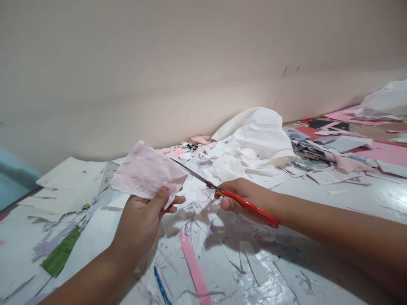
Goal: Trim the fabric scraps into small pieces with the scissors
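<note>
1. We look down at a glossy white surface [359, 199] strewn with paper scraps, with a beige wall [178, 72] rising behind it.
2. Toward the far right, we see a white plastic bag [388, 99] and a pink card [384, 152] with a pile of printed papers [327, 144] lying partly on it.
3. Against the wall, beyond our hands, a crumpled white sheet [254, 137] sits in a heap of white scraps.
4. Our left hand [140, 224] is pinching a crumpled pink sheet [146, 171], with the thumb on top and the fingers beneath. The sheet looks like soft paper, though we cannot be sure, and it stands up above the hand, over the middle of the surface.
5. Our right hand [244, 197] is closed around the handle of the scissors [251, 207], which is red. Their steel blades [192, 174] point left, just beside the sheet's right edge; we cannot tell whether they touch it.
6. Below our hands lie a pink strip [193, 271], a green paper scrap [60, 252] and a thin blue strip [161, 286].
</note>
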`<state>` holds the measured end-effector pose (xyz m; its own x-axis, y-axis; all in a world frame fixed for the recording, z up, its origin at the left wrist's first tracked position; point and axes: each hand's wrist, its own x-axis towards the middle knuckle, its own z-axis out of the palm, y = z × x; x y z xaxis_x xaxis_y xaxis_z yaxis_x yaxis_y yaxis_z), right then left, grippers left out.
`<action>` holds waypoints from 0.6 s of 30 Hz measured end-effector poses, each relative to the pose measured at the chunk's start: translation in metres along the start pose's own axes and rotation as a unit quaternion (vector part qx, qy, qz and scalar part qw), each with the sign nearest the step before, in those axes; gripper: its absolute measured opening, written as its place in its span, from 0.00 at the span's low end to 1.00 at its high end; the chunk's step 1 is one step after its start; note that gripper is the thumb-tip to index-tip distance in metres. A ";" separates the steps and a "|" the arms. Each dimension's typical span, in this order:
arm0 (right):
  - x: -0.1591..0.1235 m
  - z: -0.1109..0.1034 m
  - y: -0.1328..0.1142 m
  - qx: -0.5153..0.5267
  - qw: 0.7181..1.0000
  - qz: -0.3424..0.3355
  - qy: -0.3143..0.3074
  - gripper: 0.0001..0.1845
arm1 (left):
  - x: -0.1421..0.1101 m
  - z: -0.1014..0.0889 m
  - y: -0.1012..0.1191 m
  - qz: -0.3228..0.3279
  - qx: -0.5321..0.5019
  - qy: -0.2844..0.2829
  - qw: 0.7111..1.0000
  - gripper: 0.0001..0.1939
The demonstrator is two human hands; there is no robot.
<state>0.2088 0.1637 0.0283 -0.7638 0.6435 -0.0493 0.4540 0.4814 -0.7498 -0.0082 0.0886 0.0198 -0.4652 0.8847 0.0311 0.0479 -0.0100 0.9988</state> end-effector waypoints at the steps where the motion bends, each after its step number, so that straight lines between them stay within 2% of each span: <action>1: 0.000 0.000 -0.001 0.001 1.000 0.004 -0.002 0.32 | 0.000 0.000 0.000 -0.003 0.004 0.001 1.000 0.15; 12: 0.002 0.003 0.001 0.047 0.999 0.023 -0.010 0.29 | -0.002 0.000 -0.001 -0.016 0.036 0.008 0.999 0.16; 18: 0.002 0.001 -0.002 0.043 0.998 0.035 -0.013 0.27 | -0.003 0.002 0.002 -0.008 0.017 -0.003 1.000 0.17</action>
<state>0.2062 0.1630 0.0285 -0.7435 0.6578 -0.1203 0.4667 0.3817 -0.7978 -0.0052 0.0868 0.0218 -0.4605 0.8876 0.0150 0.0703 0.0196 0.9973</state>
